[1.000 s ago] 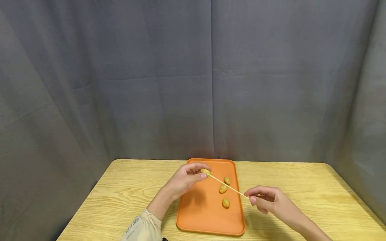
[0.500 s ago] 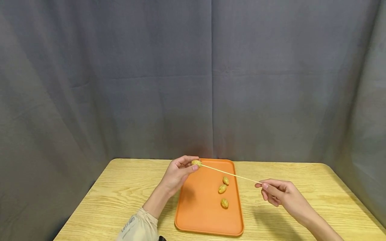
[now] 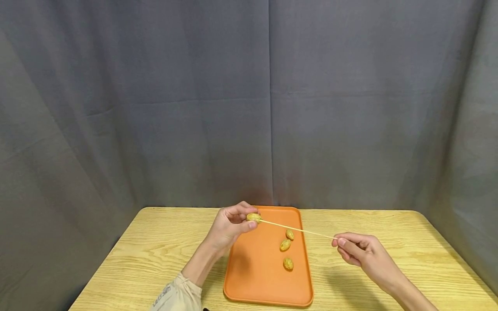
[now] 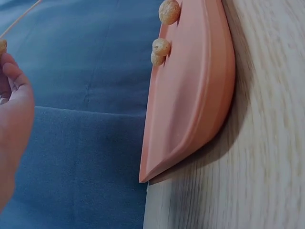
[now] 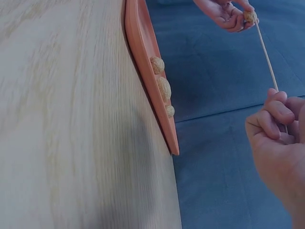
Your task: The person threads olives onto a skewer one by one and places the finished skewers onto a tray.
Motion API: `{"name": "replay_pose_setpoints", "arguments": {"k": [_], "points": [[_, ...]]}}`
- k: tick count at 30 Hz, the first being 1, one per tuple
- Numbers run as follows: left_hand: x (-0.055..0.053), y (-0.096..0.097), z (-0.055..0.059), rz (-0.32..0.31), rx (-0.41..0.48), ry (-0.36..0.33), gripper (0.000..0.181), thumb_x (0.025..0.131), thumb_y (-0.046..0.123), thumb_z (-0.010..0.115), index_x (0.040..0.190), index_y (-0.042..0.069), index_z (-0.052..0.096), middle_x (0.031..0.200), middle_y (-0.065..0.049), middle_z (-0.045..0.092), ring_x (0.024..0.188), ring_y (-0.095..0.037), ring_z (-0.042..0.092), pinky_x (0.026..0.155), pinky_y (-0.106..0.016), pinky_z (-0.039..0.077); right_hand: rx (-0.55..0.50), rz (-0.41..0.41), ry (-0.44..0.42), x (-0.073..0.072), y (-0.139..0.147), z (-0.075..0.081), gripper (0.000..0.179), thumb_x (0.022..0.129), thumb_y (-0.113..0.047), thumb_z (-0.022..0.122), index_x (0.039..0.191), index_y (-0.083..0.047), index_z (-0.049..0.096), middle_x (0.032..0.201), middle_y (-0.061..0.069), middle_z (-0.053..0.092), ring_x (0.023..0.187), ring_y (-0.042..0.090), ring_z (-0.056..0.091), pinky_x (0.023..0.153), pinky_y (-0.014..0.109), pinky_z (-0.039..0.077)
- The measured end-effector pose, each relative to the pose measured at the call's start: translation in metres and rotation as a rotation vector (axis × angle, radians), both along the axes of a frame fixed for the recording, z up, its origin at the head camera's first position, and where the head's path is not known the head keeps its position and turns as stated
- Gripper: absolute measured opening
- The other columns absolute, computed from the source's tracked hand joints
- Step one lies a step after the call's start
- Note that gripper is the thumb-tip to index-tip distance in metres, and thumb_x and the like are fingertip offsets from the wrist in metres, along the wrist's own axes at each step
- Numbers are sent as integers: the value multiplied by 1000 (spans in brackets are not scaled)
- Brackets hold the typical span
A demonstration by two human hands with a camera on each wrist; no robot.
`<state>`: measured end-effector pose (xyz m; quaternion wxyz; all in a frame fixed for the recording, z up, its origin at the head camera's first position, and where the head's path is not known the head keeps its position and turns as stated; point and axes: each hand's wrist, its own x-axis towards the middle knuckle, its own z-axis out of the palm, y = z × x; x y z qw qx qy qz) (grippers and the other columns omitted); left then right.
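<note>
Above the tray, my left hand [image 3: 229, 226] pinches a wrinkled, yellow-brown oval fruit [image 3: 253, 217] between thumb and fingers. A thin pale wooden skewer [image 3: 297, 229] runs from the fruit's right end to my right hand [image 3: 365, 255], whose thumb and fingers pinch its other end. In the right wrist view, the skewer's tip meets the fruit [image 5: 249, 17] at the left fingertips; any part of it inside is hidden. Three similar loose fruits, one of them nearest the front [image 3: 288, 264], lie on the orange tray [image 3: 264, 285]. The left wrist view shows the left hand [image 4: 14, 114] only partly.
The tray's low raised rim [image 4: 209, 90] surrounds the loose fruits. Under it is a light wood-grain table [image 3: 155, 246] with rounded far corners. A grey curtain [image 3: 202, 108] hangs behind the table and along both sides.
Both hands have drawn apart, the left moving left and the right moving right and up, so more of the skewer shows between them. Over the last half second, the hands have shifted only slightly.
</note>
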<state>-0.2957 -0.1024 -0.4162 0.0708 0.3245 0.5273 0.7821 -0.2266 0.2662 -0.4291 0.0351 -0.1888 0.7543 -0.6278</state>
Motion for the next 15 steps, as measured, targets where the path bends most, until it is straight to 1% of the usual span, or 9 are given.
{"name": "replay_pose_setpoints", "arguments": {"k": [4, 10, 15], "points": [[0, 0, 2, -6, -5, 5, 29, 85, -2, 75, 110, 13, 77, 110, 3, 62, 98, -10, 63, 85, -22, 56, 9, 2, 18, 1, -1, 2, 31, 105, -17, 52, 114, 10, 62, 100, -8, 67, 85, -5, 59, 76, 17, 57], [0, 0, -1, 1, -24, 13, 29, 85, -2, 75, 109, 14, 77, 108, 3, 61, 97, -10, 62, 84, -22, 56, 13, -1, 30, 4, -2, 4, 30, 105, -18, 51, 113, 9, 63, 93, -8, 62, 81, -4, 56, 71, 18, 55], [2, 3, 2, 3, -23, 45, 29, 84, -1, 77, 108, 14, 77, 108, 2, 62, 94, -9, 64, 83, -22, 57, 28, -6, 23, 5, -2, 6, 30, 105, -19, 51, 112, 8, 63, 90, -9, 60, 78, -3, 54, 69, 20, 54]]}}
